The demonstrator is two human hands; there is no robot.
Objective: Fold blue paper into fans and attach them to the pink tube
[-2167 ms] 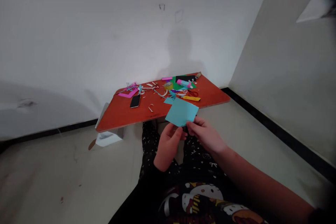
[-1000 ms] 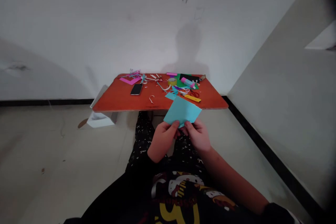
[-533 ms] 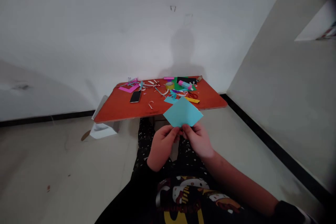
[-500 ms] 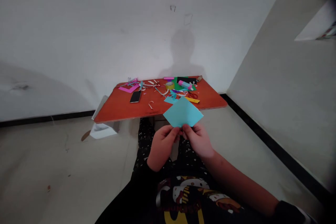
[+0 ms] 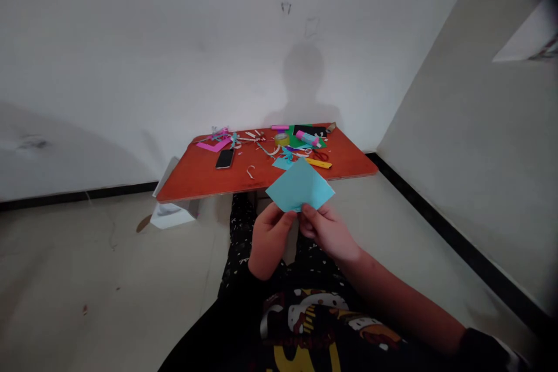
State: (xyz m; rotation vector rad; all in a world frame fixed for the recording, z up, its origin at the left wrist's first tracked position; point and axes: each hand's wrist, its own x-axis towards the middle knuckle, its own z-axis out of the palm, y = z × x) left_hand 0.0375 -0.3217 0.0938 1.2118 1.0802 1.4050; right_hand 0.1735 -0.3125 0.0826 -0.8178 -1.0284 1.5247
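Observation:
A light blue sheet of paper [image 5: 300, 185], turned like a diamond, is held up just in front of the table's near edge. My left hand [image 5: 271, 239] pinches its lower corner from the left, thumb on top. From the right, my right hand [image 5: 328, 233] grips the same corner, its thumb pressed on the paper. The fingertips of both hands are partly hidden behind the sheet. A small fold seems to show at the lower corner between the thumbs.
On the red table [image 5: 198, 177] lie a phone [image 5: 225, 158], a yellow tape roll [image 5: 282, 139], a glue bottle [image 5: 307, 138], scissors [image 5: 321, 155], a yellow cutter [image 5: 319, 163] and paper scraps. A white box [image 5: 172, 218] stands on the floor below left.
The paper has shifted slightly to the left, and the left thumb has moved a little away from the right one. Both hands keep their hold.

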